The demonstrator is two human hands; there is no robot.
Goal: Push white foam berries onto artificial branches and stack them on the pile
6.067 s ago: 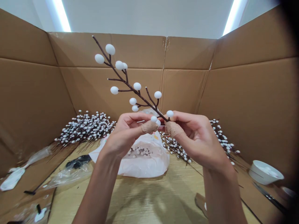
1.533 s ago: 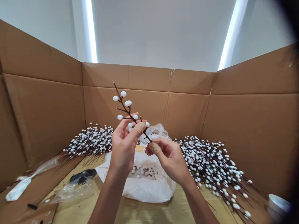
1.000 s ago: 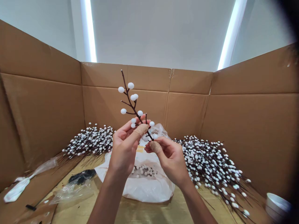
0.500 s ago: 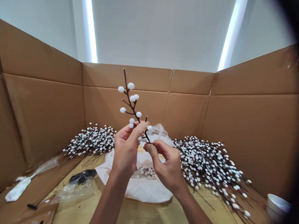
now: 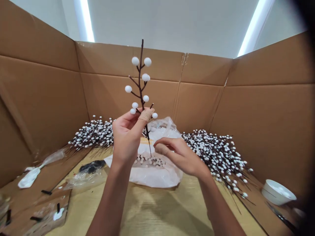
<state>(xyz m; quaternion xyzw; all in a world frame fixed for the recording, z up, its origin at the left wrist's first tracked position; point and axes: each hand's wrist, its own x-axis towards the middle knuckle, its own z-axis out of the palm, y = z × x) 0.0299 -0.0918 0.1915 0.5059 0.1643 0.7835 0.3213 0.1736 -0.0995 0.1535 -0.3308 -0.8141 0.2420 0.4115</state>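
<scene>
Berry branch (image 5: 141, 97) held near upright before the white bag (image 5: 155, 178) — left hand (image 5: 128, 136) pinching its lower stem (image 5: 147, 127). Right hand (image 5: 182, 155): fingers curled, any hold unclear. Branch likely light, springy; berries (image 5: 147, 61) may detach — grip the stem.

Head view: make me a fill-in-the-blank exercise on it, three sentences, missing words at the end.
The left hand holds a brown berry branch whose berries are coloured ____.
Beige wrapping covers the left hand's ____.
The bowl stands toward the picture's ____ edge, not its left.

Missing words: white; thumb; right.
</scene>
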